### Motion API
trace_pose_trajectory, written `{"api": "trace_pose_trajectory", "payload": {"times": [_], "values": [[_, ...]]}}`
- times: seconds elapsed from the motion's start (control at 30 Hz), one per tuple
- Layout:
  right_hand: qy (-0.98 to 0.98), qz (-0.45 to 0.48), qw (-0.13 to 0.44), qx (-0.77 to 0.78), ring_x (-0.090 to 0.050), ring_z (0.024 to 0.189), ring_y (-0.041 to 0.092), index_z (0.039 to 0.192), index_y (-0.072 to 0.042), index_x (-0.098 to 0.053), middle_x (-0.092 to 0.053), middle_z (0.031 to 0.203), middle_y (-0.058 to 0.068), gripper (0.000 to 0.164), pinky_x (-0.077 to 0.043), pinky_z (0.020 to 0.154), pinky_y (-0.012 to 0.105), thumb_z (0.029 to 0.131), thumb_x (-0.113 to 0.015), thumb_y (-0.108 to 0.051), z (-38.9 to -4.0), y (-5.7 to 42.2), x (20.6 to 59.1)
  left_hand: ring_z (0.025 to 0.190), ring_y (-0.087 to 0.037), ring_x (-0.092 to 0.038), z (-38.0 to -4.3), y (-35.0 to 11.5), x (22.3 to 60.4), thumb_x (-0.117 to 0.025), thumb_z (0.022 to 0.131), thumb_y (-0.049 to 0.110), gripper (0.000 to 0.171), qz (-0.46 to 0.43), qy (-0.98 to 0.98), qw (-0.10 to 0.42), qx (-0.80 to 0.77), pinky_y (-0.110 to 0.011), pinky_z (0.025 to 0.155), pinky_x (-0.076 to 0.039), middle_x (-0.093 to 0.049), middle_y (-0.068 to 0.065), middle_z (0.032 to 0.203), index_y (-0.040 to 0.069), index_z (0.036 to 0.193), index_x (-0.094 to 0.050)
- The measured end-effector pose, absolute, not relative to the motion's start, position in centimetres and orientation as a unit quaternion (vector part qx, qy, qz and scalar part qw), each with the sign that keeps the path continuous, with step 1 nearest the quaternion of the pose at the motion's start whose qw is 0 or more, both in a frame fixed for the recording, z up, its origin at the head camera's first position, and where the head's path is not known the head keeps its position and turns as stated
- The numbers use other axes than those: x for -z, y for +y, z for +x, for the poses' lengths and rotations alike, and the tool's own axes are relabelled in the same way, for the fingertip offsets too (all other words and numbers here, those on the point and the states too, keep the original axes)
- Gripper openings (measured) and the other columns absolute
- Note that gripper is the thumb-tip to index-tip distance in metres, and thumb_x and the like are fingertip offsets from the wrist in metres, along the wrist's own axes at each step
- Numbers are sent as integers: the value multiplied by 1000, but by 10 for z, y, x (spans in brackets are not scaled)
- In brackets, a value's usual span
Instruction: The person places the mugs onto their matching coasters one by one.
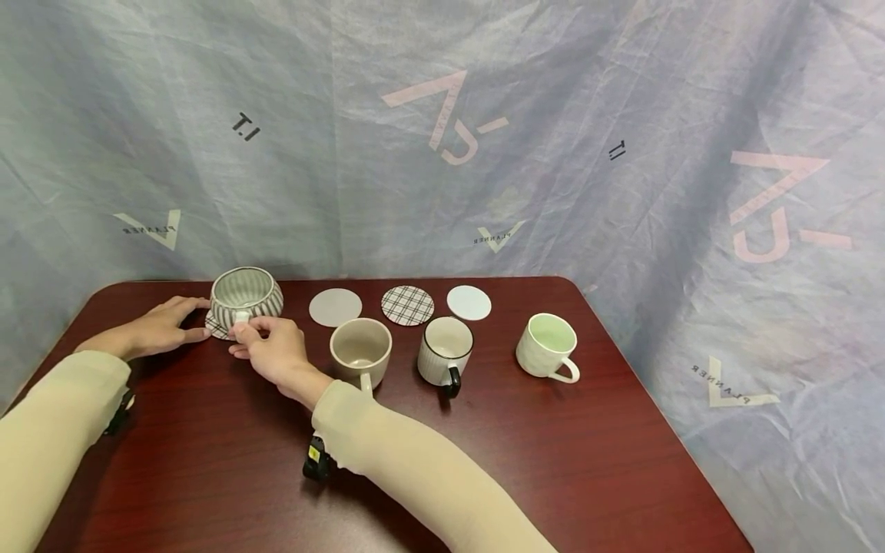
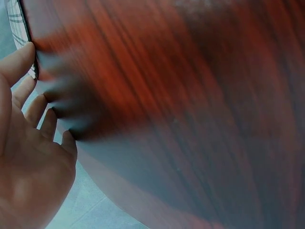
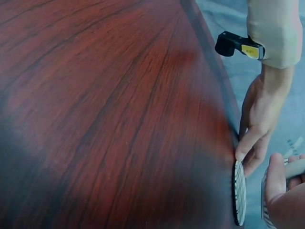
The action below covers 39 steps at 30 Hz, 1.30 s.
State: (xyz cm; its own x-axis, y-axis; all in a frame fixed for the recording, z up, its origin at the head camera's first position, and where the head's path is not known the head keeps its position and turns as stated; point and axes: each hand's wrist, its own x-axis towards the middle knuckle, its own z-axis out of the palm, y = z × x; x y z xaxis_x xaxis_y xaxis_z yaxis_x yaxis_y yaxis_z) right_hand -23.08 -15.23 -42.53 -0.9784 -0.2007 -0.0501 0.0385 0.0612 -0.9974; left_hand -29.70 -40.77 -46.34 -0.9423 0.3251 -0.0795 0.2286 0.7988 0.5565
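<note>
A round striped grey-and-white mug (image 1: 268, 301) is at the far left, and my right hand (image 1: 278, 352) pinches its handle (image 1: 241, 316). Under it lies a checked coaster (image 1: 217, 327), largely hidden from the head view. The right wrist view shows a gap between the mug and the coaster (image 3: 240, 193). My left hand (image 1: 157, 329) rests by the coaster, its thumb and index fingertip touching the edge. In the left wrist view the left hand (image 2: 40, 157) has its fingers spread, fingertips at the table. A beige mug (image 1: 361, 349) stands near my right wrist.
Behind the mugs lie a grey coaster (image 1: 335, 307), a plaid coaster (image 1: 408, 306) and a white coaster (image 1: 469, 302). A ribbed white mug (image 1: 442, 357) with a black handle and a pale green mug (image 1: 542, 349) stand to the right. A cloth (image 1: 442, 153) hangs behind the table.
</note>
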Motion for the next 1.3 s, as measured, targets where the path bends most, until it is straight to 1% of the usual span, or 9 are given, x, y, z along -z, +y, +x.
{"api": "trace_pose_trajectory", "payload": {"times": [0.13,0.3,0.57,0.7,0.73,0.9,1.13,1.3], "values": [[724,-55,90,682,-78,77,10,97,-7,-82,-81,93,0,17,-60,68,17,105,-70,-15,-232,-157,426,137,-64,-27,-294,-406,456,-66,103,18,66,147,947,99,-269,-78,108,-25,-29,-45,147,-19,148,-35],[708,-56,83,699,-79,77,13,96,-3,-81,-81,91,2,17,-60,67,18,104,-69,-11,-234,-163,430,136,-65,-27,-292,-404,453,-65,102,15,65,145,948,99,-266,-78,108,-25,-30,-46,145,-21,147,-34],[704,-47,77,705,-80,79,20,95,0,-81,-81,93,8,16,-61,66,19,104,-69,-8,-238,-166,438,139,-66,-25,-294,-402,455,-65,103,21,70,140,947,109,-268,-79,109,-24,-27,-45,149,-18,151,-32],[711,-47,75,697,-80,78,19,95,-1,-81,-81,95,10,17,-60,66,18,104,-69,-9,-240,-169,439,138,-67,-24,-294,-404,456,-65,103,22,71,138,946,107,-274,-80,108,-23,-26,-45,149,-19,151,-31],[713,-48,74,696,-80,78,18,95,-2,-81,-81,95,10,17,-60,66,18,104,-69,-9,-240,-170,439,137,-66,-26,-293,-404,457,-65,102,22,70,136,947,101,-272,-79,108,-24,-28,-44,148,-18,150,-33],[724,-51,72,685,-80,78,18,95,-4,-81,-81,94,7,17,-60,66,18,104,-69,-11,-242,-175,439,135,-66,-27,-292,-407,458,-66,101,20,69,136,947,85,-277,-79,106,-25,-29,-44,147,-19,148,-34],[713,-45,80,695,-80,78,19,96,-3,-81,-81,93,5,16,-61,67,20,104,-69,-10,-243,-177,443,139,-67,-23,-290,-405,452,-63,105,23,74,133,949,109,-265,-80,109,-23,-26,-46,150,-21,153,-28],[701,-40,87,707,-80,80,21,97,-1,-81,-81,91,5,16,-61,67,20,104,-69,-9,-244,-179,446,137,-66,-26,-292,-406,458,-65,103,24,75,135,948,94,-273,-79,107,-25,-28,-45,148,-21,151,-31]]}}
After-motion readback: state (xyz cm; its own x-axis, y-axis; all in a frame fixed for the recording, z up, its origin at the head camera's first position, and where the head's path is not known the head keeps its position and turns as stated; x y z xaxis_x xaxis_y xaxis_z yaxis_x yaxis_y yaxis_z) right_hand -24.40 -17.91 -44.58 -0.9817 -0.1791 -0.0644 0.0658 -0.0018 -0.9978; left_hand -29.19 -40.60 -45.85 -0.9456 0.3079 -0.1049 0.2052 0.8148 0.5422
